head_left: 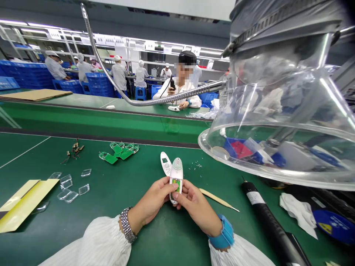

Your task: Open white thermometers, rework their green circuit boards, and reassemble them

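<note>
**A:** What have you got in the hands on your feed?

**B:** I'm looking at a white handheld device [176,171], held upright with a green circuit board [176,184] showing through its open front. My left hand [151,197] and right hand [195,207] are both closed on it, fingers curled in from either side, pinching it between them above the green workbench [155,240].

**A:** Which step would you call that?

**B:** I'd judge it as handling the board in its casing. A second white casing piece [165,163] lies just beyond the device.

**A:** And what does the next move call for?

**B:** A free hand, I'd say. Both are occupied, so reaching anything on the bench means one letting go. A thin wooden stick [217,199] lies nearest, just beside my right hand, and tiny screws [196,166] are scattered ahead of it.

**A:** What's further out?

**B:** To the left I see loose green boards [119,152], clear plastic pieces [69,189] and a yellow card [24,205]. To the right there's a black tube [266,216] beneath a clear plastic hood [277,140]. A co-worker [180,83] sits across the line.
</note>
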The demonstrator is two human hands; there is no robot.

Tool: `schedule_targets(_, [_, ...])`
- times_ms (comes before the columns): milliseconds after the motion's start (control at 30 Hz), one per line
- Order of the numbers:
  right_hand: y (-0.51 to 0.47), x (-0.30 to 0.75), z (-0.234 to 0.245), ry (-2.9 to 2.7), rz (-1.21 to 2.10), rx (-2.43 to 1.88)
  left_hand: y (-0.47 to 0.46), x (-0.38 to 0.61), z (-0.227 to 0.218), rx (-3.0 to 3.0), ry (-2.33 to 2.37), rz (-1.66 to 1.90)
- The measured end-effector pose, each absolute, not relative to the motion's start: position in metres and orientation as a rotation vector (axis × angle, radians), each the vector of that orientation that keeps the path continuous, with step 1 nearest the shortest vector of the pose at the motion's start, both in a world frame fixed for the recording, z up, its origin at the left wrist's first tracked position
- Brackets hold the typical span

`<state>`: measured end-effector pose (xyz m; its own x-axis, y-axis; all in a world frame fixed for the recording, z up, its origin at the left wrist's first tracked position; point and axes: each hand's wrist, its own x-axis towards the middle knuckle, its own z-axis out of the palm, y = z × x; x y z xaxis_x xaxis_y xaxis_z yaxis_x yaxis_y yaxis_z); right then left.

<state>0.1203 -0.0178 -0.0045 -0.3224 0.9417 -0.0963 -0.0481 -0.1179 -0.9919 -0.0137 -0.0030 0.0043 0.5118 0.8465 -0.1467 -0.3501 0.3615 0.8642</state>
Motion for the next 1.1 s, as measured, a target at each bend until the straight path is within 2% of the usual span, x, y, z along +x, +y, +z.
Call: schedule_targets(1100, [-0.0218, 0.1111, -0.0089, -1.291, 1.531, -1.014, -0.0085, -0.0070, -0.0024, 0.741, 0.684, 1.006])
